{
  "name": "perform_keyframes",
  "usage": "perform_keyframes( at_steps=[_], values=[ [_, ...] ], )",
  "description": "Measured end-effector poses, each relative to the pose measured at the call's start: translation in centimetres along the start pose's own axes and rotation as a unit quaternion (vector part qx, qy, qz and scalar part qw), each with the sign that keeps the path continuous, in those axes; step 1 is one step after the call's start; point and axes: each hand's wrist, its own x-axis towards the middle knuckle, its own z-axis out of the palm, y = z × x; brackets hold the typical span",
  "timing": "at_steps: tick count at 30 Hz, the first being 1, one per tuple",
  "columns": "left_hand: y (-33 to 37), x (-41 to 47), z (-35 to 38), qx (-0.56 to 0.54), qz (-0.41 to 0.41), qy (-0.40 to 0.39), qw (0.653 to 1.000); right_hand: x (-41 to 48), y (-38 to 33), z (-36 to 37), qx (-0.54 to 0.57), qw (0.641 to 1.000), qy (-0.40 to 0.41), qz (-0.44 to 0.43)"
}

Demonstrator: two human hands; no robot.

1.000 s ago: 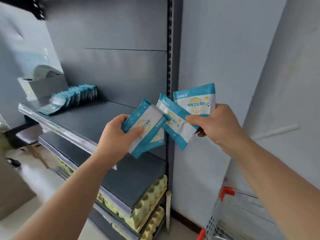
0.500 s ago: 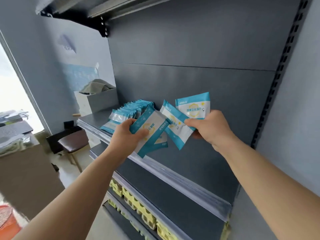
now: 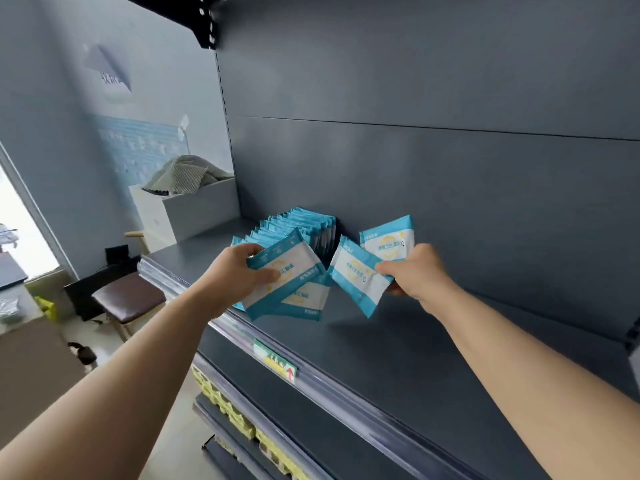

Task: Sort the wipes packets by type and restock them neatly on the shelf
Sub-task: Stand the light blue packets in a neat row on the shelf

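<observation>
the left hand point(image 3: 239, 275) grips a left stack point(image 3: 287, 271) of at least two packets over the shelf's front edge, with the thumb across the top face and the fingers curled behind. just behind it a row point(image 3: 301, 221) of like packets stands on edge on the shelf point(image 3: 398, 344), leaning together near the back panel point(image 3: 450, 174). the right hand point(image 3: 414, 275) pinches a right pair point(image 3: 358, 277) by the lower corners, splayed apart in the air just right of the row.

all are teal and white, and the print is too small to tell one type from another.

they look light, flat and soft, in slick film, so they would likely slide over each other and swivel in a corner pinch. a hold across the middle, or along a sealed edge where the film is stiffer, should steady them. they seem unlikely to break, but one stood alone would probably flop, so it is better leaned on the row.

the shelf is smooth dark metal with a clear front rail point(image 3: 346, 393) that carries a tag point(image 3: 275, 362). bare shelf lies to the right of the row. on the floor at left is a stool point(image 3: 128, 296), and by the shelf's left end a box point(image 3: 194, 209) holds a cloth point(image 3: 183, 174). egg trays point(image 3: 225, 403) sit on a lower level.
</observation>
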Motion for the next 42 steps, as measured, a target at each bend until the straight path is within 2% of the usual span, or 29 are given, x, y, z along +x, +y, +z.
perform_keyframes(
  at_steps=[9, 14, 18, 24, 27, 29, 31, 32, 34, 36, 38, 42],
  values=[
    [-3.7, 9.1, -1.9, 0.083, 0.038, -0.080, 0.993, 3.5, 1.7, 3.9, -0.096, 0.991, 0.025, 0.086],
    [-5.4, 12.7, -2.8, 0.146, 0.067, -0.135, 0.978, 3.4, 2.2, 5.5, -0.023, 0.989, 0.054, 0.133],
    [-6.7, 14.5, -3.3, 0.112, 0.089, -0.172, 0.975, 3.1, 2.0, 6.5, 0.011, 0.983, 0.124, 0.137],
    [-7.5, 16.0, -5.6, -0.055, 0.042, -0.241, 0.968, 1.9, 2.3, 9.3, -0.115, 0.968, 0.144, 0.172],
    [-8.4, 17.2, -7.0, 0.010, 0.057, -0.255, 0.965, 1.5, 1.0, 10.5, -0.256, 0.934, 0.166, 0.183],
    [-8.8, 17.4, -7.6, 0.068, 0.081, -0.256, 0.961, 1.5, 0.2, 11.2, -0.393, 0.888, 0.156, 0.181],
    [-9.3, 17.4, -7.8, 0.086, 0.097, -0.257, 0.958, 1.3, -0.6, 12.2, -0.481, 0.856, 0.147, 0.119],
    [-9.5, 17.3, -7.9, 0.087, 0.104, -0.253, 0.958, 1.2, -1.1, 12.8, -0.484, 0.861, 0.138, 0.071],
    [-10.0, 17.0, -7.9, 0.083, 0.115, -0.240, 0.960, 1.1, -2.0, 14.3, -0.396, 0.914, 0.088, -0.001],
    [-10.4, 17.0, -8.0, 0.070, 0.119, -0.231, 0.963, 0.5, -3.0, 16.2, -0.254, 0.967, -0.004, 0.012],
    [-10.6, 17.0, -8.2, 0.058, 0.117, -0.228, 0.965, 0.4, -3.4, 17.9, -0.193, 0.979, -0.063, 0.030],
    [-10.9, 16.6, -8.5, 0.020, 0.105, -0.230, 0.967, 0.9, -3.3, 19.6, -0.228, 0.971, -0.070, 0.012]
  ],
)
